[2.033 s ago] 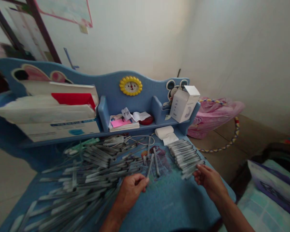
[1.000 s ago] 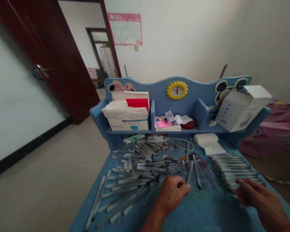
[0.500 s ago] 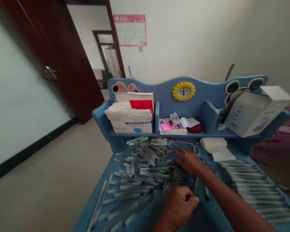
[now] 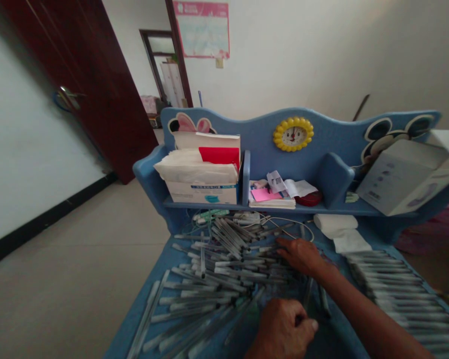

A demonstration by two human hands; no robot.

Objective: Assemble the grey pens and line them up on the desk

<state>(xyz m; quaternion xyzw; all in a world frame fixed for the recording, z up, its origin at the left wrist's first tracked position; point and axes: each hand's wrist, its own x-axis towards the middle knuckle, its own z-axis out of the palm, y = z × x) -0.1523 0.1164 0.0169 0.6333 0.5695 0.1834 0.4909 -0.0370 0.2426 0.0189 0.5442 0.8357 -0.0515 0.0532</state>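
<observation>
Many slim pens with pale translucent barrels and dark ends lie in a loose, fanned pile on the blue desk. My left hand is curled closed at the near edge of the pile, thumb against the fingers; whatever it may hold is hidden. Further in, my right hand reaches across with fingers extended and apart, its fingertips at the dark ends of the pens. I see no pen lifted in it. A neat row of pens lies to the right of my right forearm.
Behind the pens rises a blue shelf with a mask box, papers, a yellow clock and a white carton. A paper roll and a white cable lie below it.
The view has shifted slightly, so the shelf appears a little larger and higher. Both hands keep nearly the same pose and place over the desk.
</observation>
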